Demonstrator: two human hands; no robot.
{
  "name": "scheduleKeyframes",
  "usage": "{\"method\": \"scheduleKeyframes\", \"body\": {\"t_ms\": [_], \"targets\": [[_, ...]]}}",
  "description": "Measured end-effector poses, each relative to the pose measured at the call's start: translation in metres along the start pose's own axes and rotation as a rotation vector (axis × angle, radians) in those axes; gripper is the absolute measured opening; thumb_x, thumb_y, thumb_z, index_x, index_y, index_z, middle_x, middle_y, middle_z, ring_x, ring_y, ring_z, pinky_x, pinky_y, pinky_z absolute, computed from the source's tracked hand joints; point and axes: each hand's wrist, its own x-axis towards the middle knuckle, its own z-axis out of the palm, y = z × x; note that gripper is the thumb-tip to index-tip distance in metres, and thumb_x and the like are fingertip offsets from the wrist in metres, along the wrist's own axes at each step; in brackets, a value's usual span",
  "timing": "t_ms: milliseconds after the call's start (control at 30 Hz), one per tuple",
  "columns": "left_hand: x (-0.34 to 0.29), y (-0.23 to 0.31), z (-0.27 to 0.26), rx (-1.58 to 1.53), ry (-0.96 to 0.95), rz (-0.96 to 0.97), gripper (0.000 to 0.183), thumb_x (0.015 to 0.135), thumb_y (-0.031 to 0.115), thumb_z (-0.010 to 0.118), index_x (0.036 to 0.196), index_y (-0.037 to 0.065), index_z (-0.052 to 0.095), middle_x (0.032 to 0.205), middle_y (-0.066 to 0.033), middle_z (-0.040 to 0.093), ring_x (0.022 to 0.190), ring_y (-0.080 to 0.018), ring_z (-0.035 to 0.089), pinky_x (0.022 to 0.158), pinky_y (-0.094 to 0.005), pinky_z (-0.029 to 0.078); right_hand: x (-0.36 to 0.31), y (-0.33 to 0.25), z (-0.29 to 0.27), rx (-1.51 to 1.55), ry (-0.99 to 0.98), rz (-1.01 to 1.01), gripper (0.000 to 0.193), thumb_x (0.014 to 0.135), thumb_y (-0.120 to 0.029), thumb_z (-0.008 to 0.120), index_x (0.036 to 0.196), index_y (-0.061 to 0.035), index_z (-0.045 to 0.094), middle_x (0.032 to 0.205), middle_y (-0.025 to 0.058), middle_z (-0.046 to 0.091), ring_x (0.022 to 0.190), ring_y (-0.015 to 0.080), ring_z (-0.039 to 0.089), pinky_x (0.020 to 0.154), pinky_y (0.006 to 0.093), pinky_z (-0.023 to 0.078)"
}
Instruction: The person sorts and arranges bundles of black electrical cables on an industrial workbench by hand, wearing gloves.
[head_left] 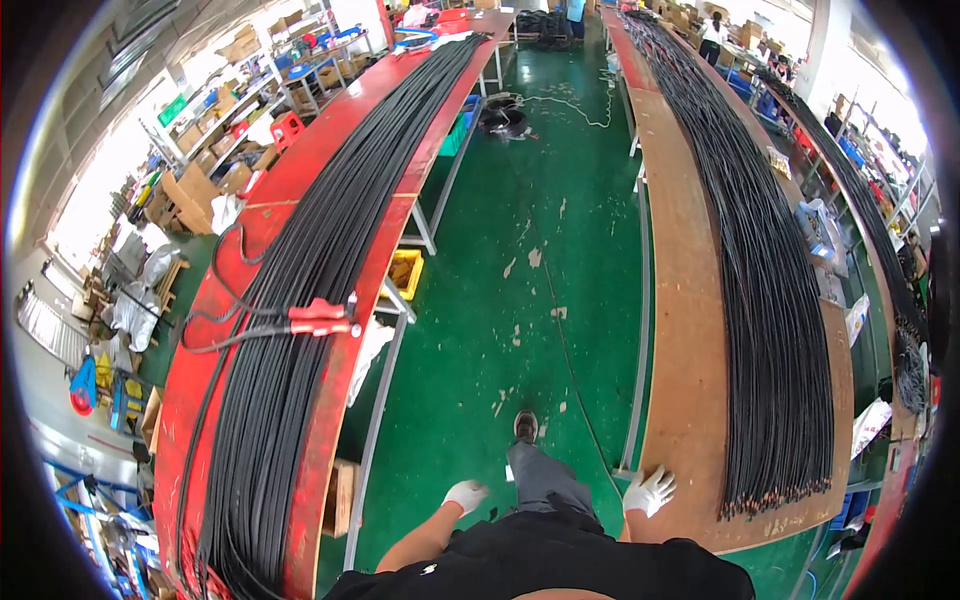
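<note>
Bright daylight, blown-out windows at left, fisheye-bent edges.

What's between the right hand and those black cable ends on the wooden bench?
In the head view, only bare bench top lies between the right hand and the cable ends.

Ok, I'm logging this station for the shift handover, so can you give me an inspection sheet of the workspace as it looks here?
Surface: long wooden bench on the right, long red bench on the left, green floor with worn patches between them.
Job's things: black cable bundle laid lengthwise on the wooden bench, cut ends near its front edge.
Clutter: red tool across the left bench's cables; yellow crate under it.
Grippers: right hand, white-gloved, flat on the wooden bench's corner, empty; left hand, gloved, in the air, empty.
Cables: a second black bundle on the red bench; one thin line along the floor.
Surroundings: shelves with cartons at left; people far off.
</note>
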Motion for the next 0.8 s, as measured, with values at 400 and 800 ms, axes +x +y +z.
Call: {"method": "scheduleKeyframes", "body": {"t_ms": [400, 800], "targets": [[0.282, 0.047, -0.304, -0.707, 0.000, -0.210, 0.034, 0.100, 0.037, 0.054, 0.092, 0.009, 0.072, 0.082, -0.0148, 0.071, 0.073, -0.0328, 0.069, 0.071, -0.0510, 0.054, 0.309, -0.454, -0.100, 0.460, -0.030, -0.552, 0.042, 0.098, -0.032, 0.068, 0.134, -0.0104, 0.068, 0.157, 0.0197, 0.054, 0.136, 0.0392, 0.058, 0.112, 0.0454, 0.050], [0.492, 0.224, -0.511, -0.364, -0.043, -0.467, 0.031, 0.096, 0.031, 0.071, 0.100, 0.002, 0.080, 0.089, -0.0173, 0.077, 0.079, -0.0277, 0.076, 0.069, -0.0418, 0.061, 0.538, -0.617, -0.002, -0.053, -0.810, -0.631, 0.048, 0.102, -0.038, 0.060, 0.131, -0.0006, 0.071, 0.128, 0.0252, 0.072, 0.120, 0.0404, 0.069, 0.102, 0.0442, 0.054]]}}
